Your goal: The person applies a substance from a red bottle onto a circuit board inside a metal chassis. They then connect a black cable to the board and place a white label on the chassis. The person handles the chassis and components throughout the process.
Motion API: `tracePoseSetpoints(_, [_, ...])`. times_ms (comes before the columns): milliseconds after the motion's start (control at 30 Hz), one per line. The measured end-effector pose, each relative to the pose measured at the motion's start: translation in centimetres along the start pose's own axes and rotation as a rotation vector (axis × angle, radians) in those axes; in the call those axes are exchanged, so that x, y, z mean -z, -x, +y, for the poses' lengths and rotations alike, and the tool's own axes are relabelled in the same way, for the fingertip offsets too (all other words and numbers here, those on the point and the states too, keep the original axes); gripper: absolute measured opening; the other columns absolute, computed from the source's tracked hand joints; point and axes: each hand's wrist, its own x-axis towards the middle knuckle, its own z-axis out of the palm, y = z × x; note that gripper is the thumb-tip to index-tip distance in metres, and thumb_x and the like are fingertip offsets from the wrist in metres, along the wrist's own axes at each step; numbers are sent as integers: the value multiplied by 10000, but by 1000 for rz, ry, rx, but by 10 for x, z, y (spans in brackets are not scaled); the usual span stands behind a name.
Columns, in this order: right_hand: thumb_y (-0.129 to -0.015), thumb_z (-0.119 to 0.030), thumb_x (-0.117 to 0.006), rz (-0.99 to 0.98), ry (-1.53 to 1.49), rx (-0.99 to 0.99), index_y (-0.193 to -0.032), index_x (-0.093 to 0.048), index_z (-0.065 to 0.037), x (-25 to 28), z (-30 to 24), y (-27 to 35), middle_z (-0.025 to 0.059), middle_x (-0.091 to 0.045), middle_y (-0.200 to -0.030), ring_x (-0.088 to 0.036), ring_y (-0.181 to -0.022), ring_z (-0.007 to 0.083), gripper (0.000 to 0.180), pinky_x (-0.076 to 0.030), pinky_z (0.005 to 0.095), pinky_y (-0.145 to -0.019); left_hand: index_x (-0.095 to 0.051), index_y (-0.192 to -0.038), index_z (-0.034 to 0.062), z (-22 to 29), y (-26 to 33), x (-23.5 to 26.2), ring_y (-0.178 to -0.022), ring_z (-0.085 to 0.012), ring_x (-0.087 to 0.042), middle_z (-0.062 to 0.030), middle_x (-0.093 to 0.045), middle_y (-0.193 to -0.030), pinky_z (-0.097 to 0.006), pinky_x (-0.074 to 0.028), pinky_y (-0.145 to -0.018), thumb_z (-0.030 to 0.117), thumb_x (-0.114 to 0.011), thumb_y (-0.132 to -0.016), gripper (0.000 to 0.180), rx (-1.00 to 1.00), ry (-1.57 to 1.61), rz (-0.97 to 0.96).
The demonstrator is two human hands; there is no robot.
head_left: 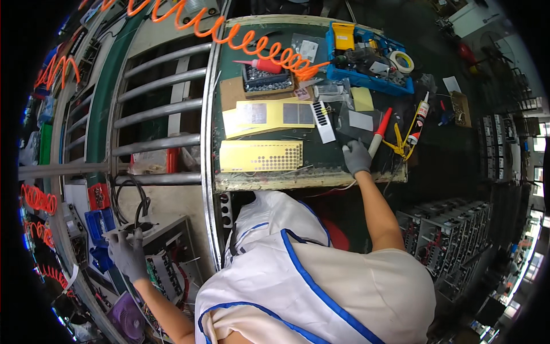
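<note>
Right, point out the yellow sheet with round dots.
The yellow sheet nearest the bench's front edge; the sheets just behind it bear grey rectangles instead.

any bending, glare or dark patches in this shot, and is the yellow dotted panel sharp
Distortion, head view: the long metal rail bows and the corners go black; glare, head view: windows at far right look washed out; shadow, head view: the floor right of the bench is dim; focus, head view: the panel's dots are fairly distinct.
</note>
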Motion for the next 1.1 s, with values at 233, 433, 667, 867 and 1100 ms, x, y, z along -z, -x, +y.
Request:
tracePoseSetpoints(233, [-766,-327,-598,-36,-60,44,-1112,-531,-92,-10,-2,-19,178,-483,-1274,-571,-1007,335,424,-481,434,-830,-640,-915,52,19,-28,-1,-977,-323,-567,-132,-586,-991,-404,-474,-810,336,-745,-673,388,23,-220,-329])
tracePoseSetpoints(433, [-752,-276,-600,-164,153,154,-1132,-478,-105,1,-19,-34,143,-473,-1208,-574,-992,318,434,-500,422,-800,-653,-936,77,44,-30,-1,-935,-302,-607,-99,-607,-1013,-391,-498,-787,317,-726,-700,345,73,-326,-389])
tracePoseSetpoints(667, [-787,-95,-525,50,373,579,-994,-534,-94,-7,25,-61,126,-499,-1071,-572,-888,279,208,-512,391,-691,-674,-881,65,39,-32,-3,-912,-308,-612,-118,-616,-992,-398,-495,-764,287,-692,-724,273,41,-281,-383])
tracePoseSetpoints(867, [-702,-78,-571,233,64,891,-888,-529,-80,10,40,-78,98,-530,-938,-557,-883,303,191,-465,418,-770,-691,-854,67,43,-23,-4,-1058,-384,-537,-201,-615,-998,-417,-492,-808,290,-696,-708,266,105,-304,-308])
tracePoseSetpoints(1100, [-750,-33,-480,229,-1528,-129,-787,-582,-53,71,60,-81,93,-569,-707,-489,-474,174,111,-432,298,-421,-648,-906,39,34,-7,-7,-1022,-382,-519,-137,-602,-1010,-437,-451,-831,246,-663,-739,266,-4,-179,-116])
